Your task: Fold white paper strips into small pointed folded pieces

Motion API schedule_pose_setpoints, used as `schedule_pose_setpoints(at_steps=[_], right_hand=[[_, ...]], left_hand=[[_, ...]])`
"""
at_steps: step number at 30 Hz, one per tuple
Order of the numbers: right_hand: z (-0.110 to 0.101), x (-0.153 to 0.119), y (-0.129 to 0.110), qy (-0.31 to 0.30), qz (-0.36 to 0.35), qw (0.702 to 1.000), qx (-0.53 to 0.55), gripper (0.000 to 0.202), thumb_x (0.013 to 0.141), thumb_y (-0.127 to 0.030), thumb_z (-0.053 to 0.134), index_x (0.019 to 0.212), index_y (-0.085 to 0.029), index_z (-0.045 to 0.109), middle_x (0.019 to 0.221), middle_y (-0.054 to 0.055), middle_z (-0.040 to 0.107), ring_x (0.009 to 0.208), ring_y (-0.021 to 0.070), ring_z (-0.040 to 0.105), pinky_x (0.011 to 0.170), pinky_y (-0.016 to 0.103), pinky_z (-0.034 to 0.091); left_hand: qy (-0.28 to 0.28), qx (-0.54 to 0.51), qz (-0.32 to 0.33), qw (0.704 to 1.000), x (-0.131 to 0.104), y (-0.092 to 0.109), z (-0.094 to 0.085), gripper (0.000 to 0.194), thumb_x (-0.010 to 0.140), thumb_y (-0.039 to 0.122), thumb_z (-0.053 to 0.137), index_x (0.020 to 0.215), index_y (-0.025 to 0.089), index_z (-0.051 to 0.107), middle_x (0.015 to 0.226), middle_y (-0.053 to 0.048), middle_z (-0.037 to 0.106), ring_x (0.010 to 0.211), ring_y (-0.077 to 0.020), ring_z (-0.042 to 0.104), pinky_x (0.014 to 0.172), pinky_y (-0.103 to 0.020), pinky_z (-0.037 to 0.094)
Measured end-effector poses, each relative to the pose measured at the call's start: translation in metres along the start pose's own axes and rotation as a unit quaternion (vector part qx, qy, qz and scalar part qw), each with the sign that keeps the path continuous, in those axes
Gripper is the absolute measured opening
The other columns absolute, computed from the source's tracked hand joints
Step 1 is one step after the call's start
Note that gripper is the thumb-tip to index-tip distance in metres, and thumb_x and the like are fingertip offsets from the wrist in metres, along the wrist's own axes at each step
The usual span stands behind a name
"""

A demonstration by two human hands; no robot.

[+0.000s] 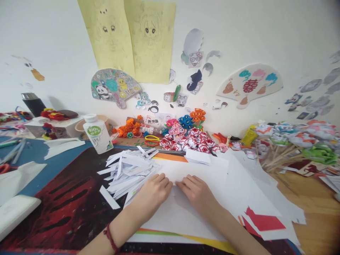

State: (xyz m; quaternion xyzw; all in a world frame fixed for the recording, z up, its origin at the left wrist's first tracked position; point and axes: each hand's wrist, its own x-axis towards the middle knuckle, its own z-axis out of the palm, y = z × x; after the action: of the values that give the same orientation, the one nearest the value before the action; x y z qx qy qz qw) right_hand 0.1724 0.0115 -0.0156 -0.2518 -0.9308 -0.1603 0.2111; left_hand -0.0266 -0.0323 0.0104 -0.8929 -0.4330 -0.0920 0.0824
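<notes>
at the centre of the frame, the left hand (pixel 156 189) and the right hand (pixel 198 194) rest curled fingers on white paper (pixel 180 217). whether they pinch it, i cannot tell.

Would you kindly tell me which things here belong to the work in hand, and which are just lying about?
Apparently in use:
- white paper beneath the left hand and right hand
- white strips, probably

Seemingly lying about:
- white bottle
- black flask
- red scraps
</notes>
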Motion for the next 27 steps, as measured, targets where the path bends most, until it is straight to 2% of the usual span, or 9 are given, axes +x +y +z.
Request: schedule_pose_setpoints(at_steps=[10, 15, 27], right_hand=[[0.0040, -0.0001, -0.0003, 0.026, -0.042, 0.998, -0.041, 0.020, 0.094, -0.008, 0.043, 0.087, -0.012, 0.061, 0.071, 0.004, 0.055, 0.065, 0.0173, 0.049, 0.058, 0.032, 0.031], [0.0048, 0.0011, -0.0007, 0.023, -0.035, 0.998, -0.037, 0.020, 0.093, -0.008, 0.044, 0.085, -0.012, 0.061, 0.070, 0.003, 0.055, 0.064, 0.0173, 0.048, 0.058, 0.032, 0.031], [0.0051, -0.0001, -0.0044, -0.004, -0.020, 0.999, -0.039, 0.014, 0.090, -0.006, 0.049, 0.093, -0.010, 0.061, 0.073, 0.004, 0.058, 0.067, 0.0192, 0.052, 0.059, 0.033, 0.034]], left_hand=[[-0.023, 0.058, 0.018, 0.998, -0.0001, 0.0017, 0.0016, 0.004, 0.090, 0.016, 0.055, 0.088, 0.014, 0.058, 0.083, -0.005, 0.061, 0.080, -0.0223, 0.052, 0.069, -0.035, 0.041], [-0.023, 0.056, 0.022, 0.998, 0.0006, 0.0007, 0.0022, 0.005, 0.090, 0.016, 0.055, 0.090, 0.014, 0.059, 0.084, -0.004, 0.061, 0.080, -0.0223, 0.053, 0.069, -0.035, 0.041], [-0.032, 0.087, 0.017, 0.996, 0.0020, 0.0070, -0.0012, 0.002, 0.086, 0.013, 0.059, 0.084, 0.013, 0.059, 0.080, -0.005, 0.062, 0.076, -0.0226, 0.054, 0.066, -0.036, 0.038]])
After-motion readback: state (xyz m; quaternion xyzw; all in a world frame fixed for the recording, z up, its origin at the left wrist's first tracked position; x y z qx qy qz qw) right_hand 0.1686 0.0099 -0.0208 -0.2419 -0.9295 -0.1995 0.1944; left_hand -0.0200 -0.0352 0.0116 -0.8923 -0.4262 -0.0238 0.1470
